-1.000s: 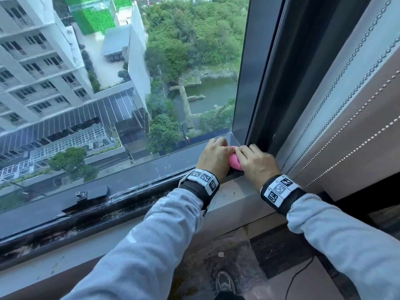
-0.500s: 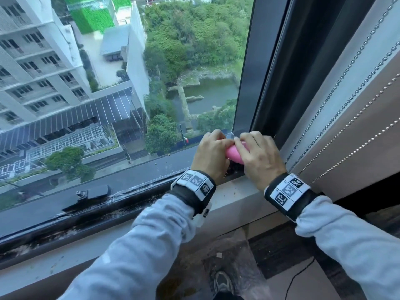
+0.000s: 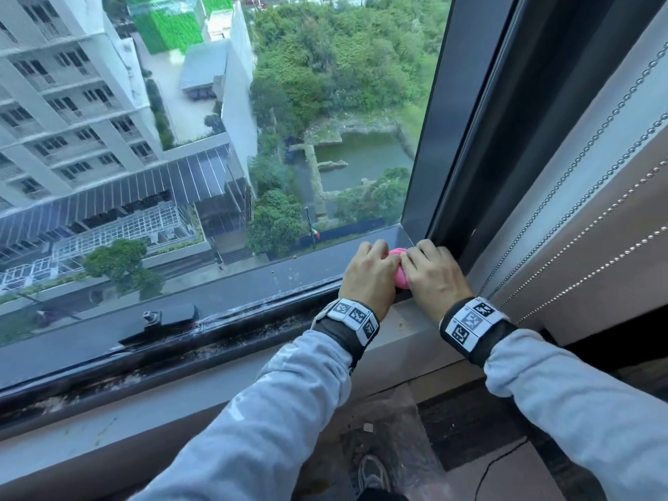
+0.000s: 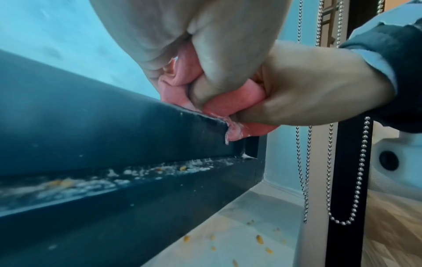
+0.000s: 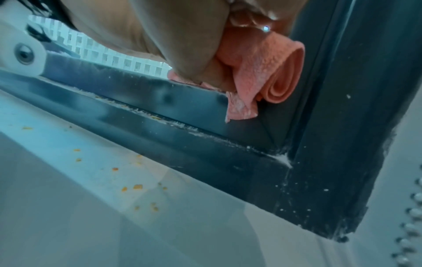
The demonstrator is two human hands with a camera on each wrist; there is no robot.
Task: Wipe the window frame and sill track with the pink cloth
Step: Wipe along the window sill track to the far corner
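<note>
We stand at the window, both arms reaching to the lower right corner of the window frame (image 3: 470, 146). Our left hand (image 3: 368, 276) and right hand (image 3: 433, 274) sit side by side with the pink cloth (image 3: 400, 273) bunched between them; from the head view only a small pink sliver shows between the knuckles.

Left wrist view: the left grip is clenched around the pink cloth (image 4: 180, 79), thumb and curled fingers (image 4: 205, 94) pinching its folds. The right hand (image 4: 319, 90) grasps the same cloth from the other side. A frayed corner hangs down and touches the top edge of the dark bottom rail.

Right wrist view: the right grip grasps the cloth (image 5: 269, 68), which is rolled into a loose coil pressed against the upright frame member (image 5: 342, 90). Its lower tip lies against the corner where rail and upright meet.

The sill track (image 3: 217, 341) runs leftward from our hands, dark and streaked with whitish grime and crumbs; the grime shows plainly in the left wrist view too (image 4: 114, 178). The pale sill (image 5: 91, 180) carries scattered small yellow-orange specks.

A black window latch (image 3: 170, 316) sits on the bottom rail, well left of our hands. Beaded blind chains (image 3: 578, 164) hang just right of the frame. A shoe (image 3: 374, 475) shows on the floor below.
</note>
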